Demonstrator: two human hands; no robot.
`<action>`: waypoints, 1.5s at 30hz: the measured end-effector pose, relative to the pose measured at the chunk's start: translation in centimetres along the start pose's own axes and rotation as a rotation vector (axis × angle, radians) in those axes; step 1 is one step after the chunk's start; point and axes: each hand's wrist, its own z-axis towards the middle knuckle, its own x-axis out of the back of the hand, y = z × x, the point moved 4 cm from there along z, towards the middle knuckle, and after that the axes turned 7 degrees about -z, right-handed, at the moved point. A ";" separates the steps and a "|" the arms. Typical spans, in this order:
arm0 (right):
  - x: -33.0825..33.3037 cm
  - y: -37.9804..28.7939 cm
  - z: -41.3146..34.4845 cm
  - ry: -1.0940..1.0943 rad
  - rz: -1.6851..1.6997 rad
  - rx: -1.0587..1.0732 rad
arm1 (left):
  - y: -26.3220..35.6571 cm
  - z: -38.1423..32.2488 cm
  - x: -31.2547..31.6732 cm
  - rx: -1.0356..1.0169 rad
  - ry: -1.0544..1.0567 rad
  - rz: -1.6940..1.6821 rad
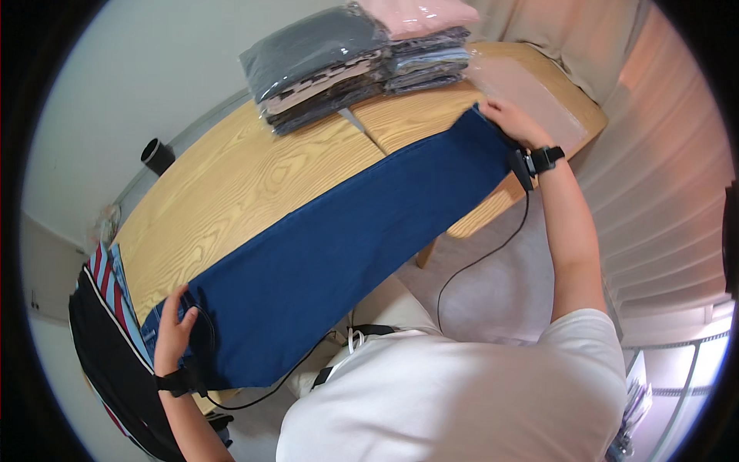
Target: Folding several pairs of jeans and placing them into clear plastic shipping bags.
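Observation:
A pair of dark blue jeans (340,231), folded lengthwise, stretches diagonally across the wooden table before me. Its near long edge hangs past the table's front edge. At the waist end on the left, my left hand (175,329) rests over the denim with thumb and fingers apart, gripping nothing. Stitching and a pocket area show beside it. Far to the right, my right hand (514,121) has its fingers closed on a corner at the leg end. Each wrist wears a black strap with a small device and cable.
Plastic-bagged folded garments (314,55) stand in two stacks at the table's (254,190) back. Clear plastic bags (525,95) lie at the right end. A pile of clothes (115,346) drapes over the left end. A black bin (157,156) stands beyond; a curtain (664,173) hangs at right.

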 end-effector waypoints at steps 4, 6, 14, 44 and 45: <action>1.2 0.5 1.5 0.082 0.403 -0.071 | -2.5 2.1 -1.7 -0.102 -0.050 0.297; 1.2 1.5 1.1 0.140 0.446 -0.114 | -3.6 2.3 -2.2 -0.063 -0.049 0.348; -2.8 7.7 -1.8 -0.276 0.336 -0.520 | -5.3 2.6 -1.9 -0.151 0.092 0.378; -4.3 9.7 -0.5 -0.250 -0.093 -0.467 | -11.7 5.9 1.9 -0.042 0.208 0.090; -4.9 8.5 -0.2 -0.231 -0.170 -0.539 | -13.8 4.7 2.6 -0.100 0.253 0.162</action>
